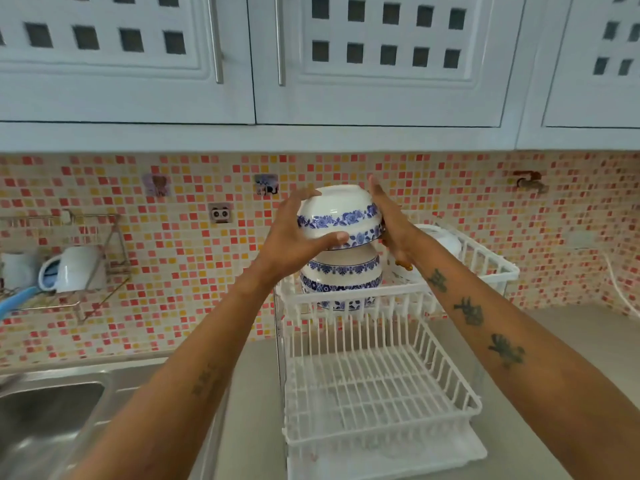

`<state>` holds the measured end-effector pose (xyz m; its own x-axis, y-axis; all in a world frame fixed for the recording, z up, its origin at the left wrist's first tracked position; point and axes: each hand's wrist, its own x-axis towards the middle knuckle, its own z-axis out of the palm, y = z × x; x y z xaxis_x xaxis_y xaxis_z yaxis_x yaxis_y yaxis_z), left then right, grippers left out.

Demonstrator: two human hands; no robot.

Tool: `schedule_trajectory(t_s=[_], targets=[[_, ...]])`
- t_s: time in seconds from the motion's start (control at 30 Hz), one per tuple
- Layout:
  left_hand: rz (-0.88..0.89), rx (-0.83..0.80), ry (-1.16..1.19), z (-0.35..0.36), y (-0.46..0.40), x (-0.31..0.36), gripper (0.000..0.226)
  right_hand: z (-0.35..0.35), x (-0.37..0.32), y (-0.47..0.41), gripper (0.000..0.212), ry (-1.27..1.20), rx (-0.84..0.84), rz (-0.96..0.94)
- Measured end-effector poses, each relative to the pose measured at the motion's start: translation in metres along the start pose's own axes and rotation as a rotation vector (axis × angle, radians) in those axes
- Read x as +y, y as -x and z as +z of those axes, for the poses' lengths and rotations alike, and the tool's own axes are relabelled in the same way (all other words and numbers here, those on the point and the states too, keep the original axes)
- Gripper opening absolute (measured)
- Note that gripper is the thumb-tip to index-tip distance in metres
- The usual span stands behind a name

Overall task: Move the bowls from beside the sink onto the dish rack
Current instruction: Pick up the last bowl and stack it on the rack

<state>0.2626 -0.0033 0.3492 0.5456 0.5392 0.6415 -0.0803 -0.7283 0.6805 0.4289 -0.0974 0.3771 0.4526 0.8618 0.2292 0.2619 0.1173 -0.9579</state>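
Head view, nearest: the sink [45, 410] sits at the lower left, and no bowls show beside it, though the counter near it is largely hidden by the arms.
Lower tier: the dish rack [381, 393] stands on the counter right of the sink, its bottom basket bare.
Upper tier: a stack of bowls [341, 275] rests upside down there, probably so water drains off.
Held bowl: a blue-banded bowl [341, 216] is carried inverted just above the stack, likely to nest on top.
Left hand [294, 237]: fingers spread wide around the bowl's near side, thumb under the rim.
Right hand [389, 220]: flat against the far side, fingers up, steadying it.
Far: tiled wall, mug [74, 268] on a wall shelf.
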Motion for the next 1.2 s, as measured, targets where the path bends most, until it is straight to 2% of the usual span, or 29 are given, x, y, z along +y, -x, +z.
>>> schedule_trajectory(t_s=[0.03, 0.17, 0.3, 0.57, 0.77, 1.0, 1.13, 1.2], targets=[[0.002, -0.005, -0.023, 0.003, 0.000, -0.002, 0.080, -0.001, 0.003, -0.003, 0.078, 0.001, -0.017, -0.003], [-0.020, -0.010, -0.055, 0.012, 0.002, -0.013, 0.082, -0.001, 0.024, -0.013, 0.060, -0.042, -0.015, 0.055], [-0.020, -0.046, -0.097, 0.016, 0.002, -0.022, 0.077, -0.001, 0.041, -0.018, 0.061, -0.124, -0.049, 0.126], [-0.053, -0.110, -0.160, 0.018, 0.001, -0.028, 0.073, -0.007, 0.052, -0.024, 0.040, -0.095, -0.105, 0.182], [-0.049, -0.154, -0.217, 0.020, 0.000, -0.032, 0.076, -0.010, 0.056, -0.024, 0.043, -0.022, -0.057, 0.255], [-0.057, -0.186, -0.297, 0.024, 0.001, -0.032, 0.082, -0.011, 0.063, -0.026, 0.064, 0.035, -0.015, 0.276], [-0.050, -0.209, -0.331, 0.024, 0.004, -0.031, 0.083, -0.011, 0.064, -0.023, 0.055, 0.029, -0.035, 0.271], [-0.043, -0.218, -0.354, 0.023, 0.004, -0.030, 0.083, -0.010, 0.063, -0.023, 0.058, 0.025, -0.040, 0.272]])
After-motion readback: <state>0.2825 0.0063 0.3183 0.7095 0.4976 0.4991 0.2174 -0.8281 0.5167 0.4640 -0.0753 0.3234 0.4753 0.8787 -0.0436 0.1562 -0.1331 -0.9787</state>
